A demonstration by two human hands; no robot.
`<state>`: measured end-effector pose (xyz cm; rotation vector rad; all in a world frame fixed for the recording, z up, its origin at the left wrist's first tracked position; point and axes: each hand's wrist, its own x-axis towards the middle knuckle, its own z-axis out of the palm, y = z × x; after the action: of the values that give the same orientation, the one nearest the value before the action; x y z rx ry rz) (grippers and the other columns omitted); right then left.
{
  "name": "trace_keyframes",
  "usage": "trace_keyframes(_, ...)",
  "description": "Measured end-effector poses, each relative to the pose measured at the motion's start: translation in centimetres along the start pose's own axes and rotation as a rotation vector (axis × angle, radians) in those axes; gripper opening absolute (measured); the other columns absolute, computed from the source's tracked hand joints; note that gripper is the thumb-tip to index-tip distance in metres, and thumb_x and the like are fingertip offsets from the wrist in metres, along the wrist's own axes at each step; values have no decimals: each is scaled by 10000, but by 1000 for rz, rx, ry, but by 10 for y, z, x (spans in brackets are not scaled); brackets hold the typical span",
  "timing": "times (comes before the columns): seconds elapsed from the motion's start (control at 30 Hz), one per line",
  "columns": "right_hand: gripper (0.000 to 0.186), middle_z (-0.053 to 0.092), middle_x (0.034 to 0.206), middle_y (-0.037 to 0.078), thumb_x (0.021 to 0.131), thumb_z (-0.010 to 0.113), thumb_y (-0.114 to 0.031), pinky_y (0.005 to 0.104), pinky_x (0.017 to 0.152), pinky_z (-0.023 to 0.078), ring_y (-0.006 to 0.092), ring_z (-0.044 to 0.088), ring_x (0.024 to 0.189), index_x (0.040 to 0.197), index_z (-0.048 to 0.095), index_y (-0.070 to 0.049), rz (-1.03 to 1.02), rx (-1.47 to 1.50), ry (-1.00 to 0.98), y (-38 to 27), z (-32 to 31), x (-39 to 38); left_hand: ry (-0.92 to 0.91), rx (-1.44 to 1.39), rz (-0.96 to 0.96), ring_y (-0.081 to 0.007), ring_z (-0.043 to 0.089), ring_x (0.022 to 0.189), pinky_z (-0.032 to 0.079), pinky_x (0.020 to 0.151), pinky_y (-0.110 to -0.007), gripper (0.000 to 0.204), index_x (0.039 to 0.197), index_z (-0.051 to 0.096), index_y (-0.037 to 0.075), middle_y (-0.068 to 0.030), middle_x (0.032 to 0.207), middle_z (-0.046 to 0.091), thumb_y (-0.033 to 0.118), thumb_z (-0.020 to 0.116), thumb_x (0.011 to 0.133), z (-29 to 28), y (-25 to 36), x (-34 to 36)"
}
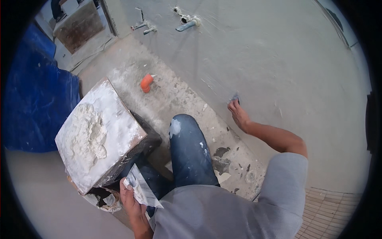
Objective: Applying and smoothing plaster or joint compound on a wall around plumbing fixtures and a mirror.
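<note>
At a grey wall (286, 75), the right hand (238, 115) pinches a small blade (235, 97), best drawn evenly, while the left hand (130, 201) grips a smeared plate (144, 191).

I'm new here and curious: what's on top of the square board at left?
A mound of white paste sits on the board, with white smears around it. The board beneath the mound is hidden.

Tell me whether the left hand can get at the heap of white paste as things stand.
Probably yes: the left hand is close to the board bearing the heap of white paste, and nothing visible blocks the way, though the hand holds a flat plate.
</note>
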<state>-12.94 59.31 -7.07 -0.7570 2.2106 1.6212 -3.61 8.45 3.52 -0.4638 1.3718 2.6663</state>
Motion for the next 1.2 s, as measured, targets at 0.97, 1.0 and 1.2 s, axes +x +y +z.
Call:
trace_keyframes(0.97, 388, 527, 1340, 128, 963, 533, -281, 580, 1116, 328, 342, 404, 1333, 1243, 706, -75, 179, -183, -110, -101, 77, 95, -54, 34, 72, -225, 629, 1086, 497, 989, -357, 421, 1306, 471, -44, -154, 1202, 619, 203, 584, 984, 3, 0, -2)
trace_keyframes(1.0, 382, 520, 1355, 124, 961, 536, -278, 578, 1122, 324, 340, 401, 1340, 1230, 716, -75, 132, -177, -90, -104, 63, 73, -40, 35, 80, -220, 633, 1075, 503, 979, -354, 416, 1306, 469, -42, -153, 1198, 620, 201, 580, 987, -1, 4, -3)
trace_keyframes(1.2, 368, 500, 1374, 101, 948, 564, -274, 558, 1152, 290, 316, 369, 1375, 1238, 727, -116, -16, -75, -179, -133, 73, -83, -197, 27, 50, -182, 643, 1036, 528, 916, -327, 354, 1301, 466, -38, -134, 1169, 621, 174, 518, 1023, -6, 7, 7)
